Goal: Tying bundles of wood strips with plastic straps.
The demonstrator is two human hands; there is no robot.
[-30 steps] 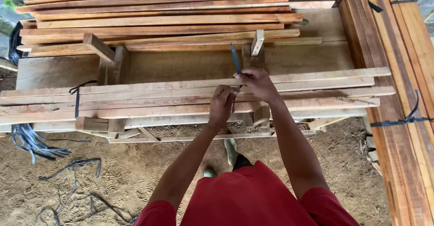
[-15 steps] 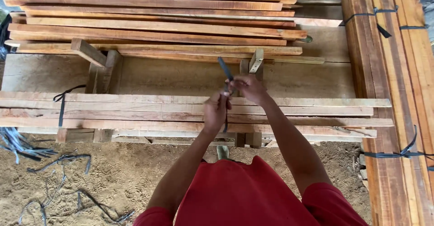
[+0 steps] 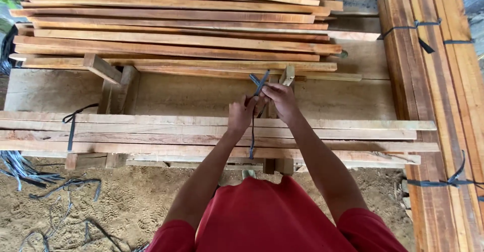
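Stacked planks [image 3: 151, 131] fill the bench; both hands [image 3: 262, 108] pinch a dark strap [image 3: 258, 83], its knot hidden by fingers.

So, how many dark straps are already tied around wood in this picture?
4: one strap on the left of the near boards, two on the right stack's far end, one nearer. Others may be hidden.

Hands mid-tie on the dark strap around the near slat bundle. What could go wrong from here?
1. Both hands, left and right, pinch the crossed ends of the dark strap; a slipped end might loosen the wrap.
2. The slats in the near bundle have uneven ends at right and could shift.
3. Loose strap scraps on the sandy ground could catch a foot.
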